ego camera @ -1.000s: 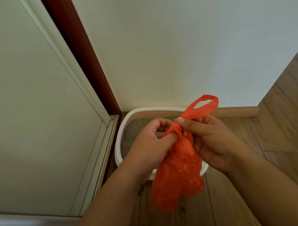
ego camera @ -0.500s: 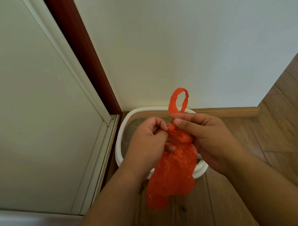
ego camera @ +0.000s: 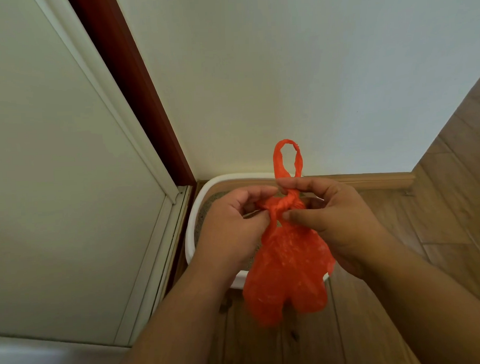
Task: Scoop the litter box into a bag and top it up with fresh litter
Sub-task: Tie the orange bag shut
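An orange plastic bag (ego camera: 288, 273) hangs between my hands above the floor, its neck twisted into a knot and one handle loop standing upright above it. My left hand (ego camera: 232, 231) pinches the bag's neck from the left side of the knot. My right hand (ego camera: 337, 221) pinches the knot from the right, thumb below and fingers above. Behind and below them lies the white litter box (ego camera: 192, 225) with grey litter, mostly hidden by my hands and the bag.
The litter box sits in a corner, against a white wall (ego camera: 297, 83) with a wooden baseboard (ego camera: 376, 180). A white door panel (ego camera: 54, 176) with a dark red frame stands to the left. Wooden floor (ego camera: 441, 214) extends right and toward me.
The handle loop swung from pointing right to standing upright, and the bag's neck has been drawn into a tight knot. Both hands stayed over the litter box.
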